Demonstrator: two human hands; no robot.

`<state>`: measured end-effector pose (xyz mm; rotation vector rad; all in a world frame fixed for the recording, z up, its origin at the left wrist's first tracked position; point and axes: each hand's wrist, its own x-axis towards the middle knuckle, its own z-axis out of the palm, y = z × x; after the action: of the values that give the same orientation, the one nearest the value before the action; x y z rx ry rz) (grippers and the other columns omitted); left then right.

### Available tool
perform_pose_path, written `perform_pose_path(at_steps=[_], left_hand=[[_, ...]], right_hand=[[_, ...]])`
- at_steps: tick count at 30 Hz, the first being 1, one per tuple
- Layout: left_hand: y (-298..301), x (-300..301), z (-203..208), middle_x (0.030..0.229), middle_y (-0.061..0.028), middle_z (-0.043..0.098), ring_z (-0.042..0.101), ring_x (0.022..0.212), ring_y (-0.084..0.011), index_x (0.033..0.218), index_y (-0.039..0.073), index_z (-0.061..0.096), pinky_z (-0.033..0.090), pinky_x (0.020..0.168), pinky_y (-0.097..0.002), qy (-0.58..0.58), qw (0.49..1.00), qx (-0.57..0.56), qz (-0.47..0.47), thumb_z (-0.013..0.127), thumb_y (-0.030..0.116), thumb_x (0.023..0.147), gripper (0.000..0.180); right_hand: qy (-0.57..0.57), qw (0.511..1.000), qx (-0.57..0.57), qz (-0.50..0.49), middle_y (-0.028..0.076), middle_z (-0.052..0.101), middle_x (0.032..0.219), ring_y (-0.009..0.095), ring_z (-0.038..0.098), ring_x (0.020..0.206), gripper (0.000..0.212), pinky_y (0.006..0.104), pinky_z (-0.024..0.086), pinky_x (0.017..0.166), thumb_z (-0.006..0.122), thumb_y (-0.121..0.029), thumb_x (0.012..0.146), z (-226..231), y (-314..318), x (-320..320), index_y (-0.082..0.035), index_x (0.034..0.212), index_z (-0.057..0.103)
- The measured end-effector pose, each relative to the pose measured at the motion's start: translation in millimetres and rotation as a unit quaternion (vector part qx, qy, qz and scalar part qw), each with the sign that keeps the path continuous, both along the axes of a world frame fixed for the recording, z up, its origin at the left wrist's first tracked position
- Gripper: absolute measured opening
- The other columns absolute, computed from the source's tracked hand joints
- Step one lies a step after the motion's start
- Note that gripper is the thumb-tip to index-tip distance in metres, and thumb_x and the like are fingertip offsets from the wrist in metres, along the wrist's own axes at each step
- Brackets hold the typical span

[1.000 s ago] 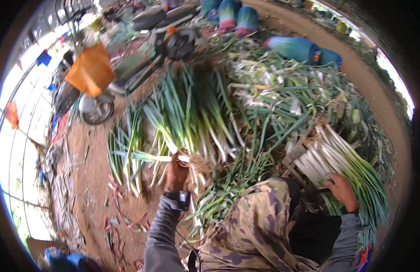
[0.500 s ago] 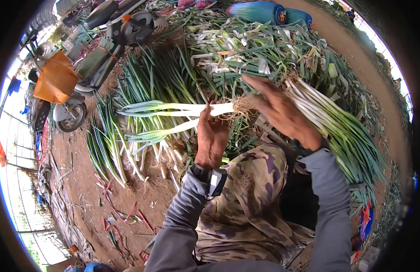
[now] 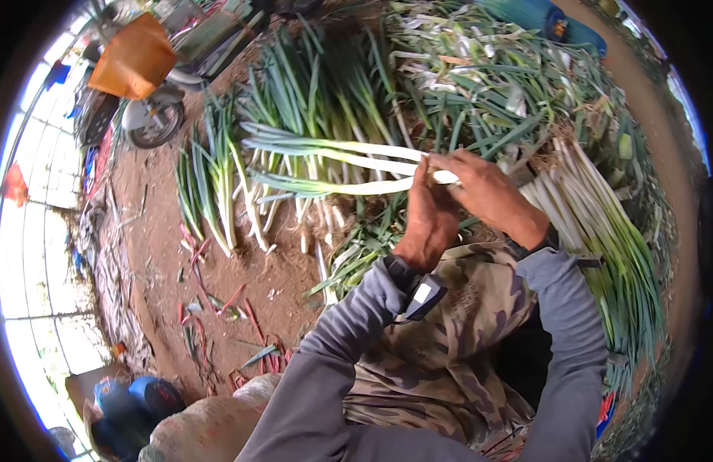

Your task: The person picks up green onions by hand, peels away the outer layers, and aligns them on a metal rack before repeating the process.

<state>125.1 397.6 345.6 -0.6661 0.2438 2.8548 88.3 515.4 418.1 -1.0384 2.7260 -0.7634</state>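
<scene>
Several long green onions (image 3: pixel 368 165), white at the shaft and green toward the tips, lie level across my lap side, tips pointing left. My left hand (image 3: pixel 428 225) is closed round them near the root end, its thumb upright against the shafts. My right hand (image 3: pixel 495 196) is bent over that same end, fingers closed on it and meeting the left hand's fingertips. The roots are hidden under the right hand. Beyond the held stalks lies a pile of untied green onions (image 3: pixel 318 92), roots toward me. To the right rests another row of green onions (image 3: pixel 595 223), with white shafts.
A heap of cut leaves (image 3: pixel 479 69) spreads at the far side, with blue net bundles (image 3: pixel 576 35) behind it. A motorbike (image 3: pixel 152 115) stands at the far left. Red strips (image 3: pixel 252 327) litter the dirt floor; a pale sack (image 3: pixel 214 423) sits near left.
My right hand has come down from above and closed over the root end, hiding the roots. The view has swung, so the whole scene sits differently in the picture.
</scene>
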Motion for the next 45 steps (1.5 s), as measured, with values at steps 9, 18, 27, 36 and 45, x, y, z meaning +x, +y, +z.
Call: perform_pose_path(at_steps=[9, 18, 27, 36, 45], left_hand=[[-13, 4, -3, 0.129, -0.0105, 0.06, 0.055, 0.121, -0.0263, 0.133, 0.012, 0.055, 0.039, 0.11, -0.0439, 0.056, 0.998, -0.033, -0.023, 0.056, 0.058, 0.103, 0.055], [-23, 3, 2, 0.143, -0.0103, 0.054, 0.045, 0.139, -0.0269, 0.145, 0.008, 0.05, 0.029, 0.12, -0.046, 0.132, 0.985, -0.037, -0.1, 0.051, 0.073, 0.098, 0.08], [-131, 5, 65, 0.133, -0.0189, 0.065, 0.066, 0.118, -0.0308, 0.148, -0.002, 0.051, 0.055, 0.102, -0.04, 0.334, 0.668, -0.634, -0.2, 0.082, 0.031, 0.09, 0.073], [-73, -95, 117, 0.106, -0.0071, 0.078, 0.074, 0.095, -0.0238, 0.125, 0.008, 0.072, 0.058, 0.09, -0.0396, 0.502, 0.344, -0.595, -0.525, 0.091, 0.043, 0.078, 0.062], [-29, -95, 148, 0.109, -0.0097, 0.078, 0.073, 0.101, -0.0192, 0.122, 0.008, 0.074, 0.058, 0.091, -0.0359, 0.542, 0.467, -0.547, -0.435, 0.082, 0.031, 0.092, 0.038]], right_hand=[[-0.015, 0.998, -0.057, -0.003, 0.021, 0.071, 0.113, 0.04, 0.07, 0.102, 0.046, 0.0454, 0.058, 0.09, 0.069, 0.001, 0.082, -9, -5, -14, -0.006, 0.128, 0.069], [-0.016, 0.995, -0.099, -0.013, 0.022, 0.073, 0.111, 0.04, 0.071, 0.104, 0.037, 0.0442, 0.057, 0.09, 0.068, 0.002, 0.082, -10, -2, -22, -0.002, 0.119, 0.072], [0.112, 0.99, 0.006, 0.084, 0.012, 0.068, 0.094, 0.032, 0.069, 0.086, 0.039, 0.0422, 0.057, 0.077, 0.073, 0.001, 0.082, 36, 44, -23, -0.009, 0.12, 0.074], [0.35, 0.917, 0.071, 0.178, 0.011, 0.063, 0.088, 0.026, 0.068, 0.082, 0.026, 0.0348, 0.057, 0.065, 0.065, -0.009, 0.089, 111, 74, 9, -0.011, 0.114, 0.075], [0.528, 0.836, 0.112, 0.097, 0.009, 0.068, 0.114, 0.025, 0.068, 0.102, 0.035, 0.0346, 0.058, 0.079, 0.075, -0.014, 0.085, 187, 107, 32, -0.016, 0.12, 0.072]])
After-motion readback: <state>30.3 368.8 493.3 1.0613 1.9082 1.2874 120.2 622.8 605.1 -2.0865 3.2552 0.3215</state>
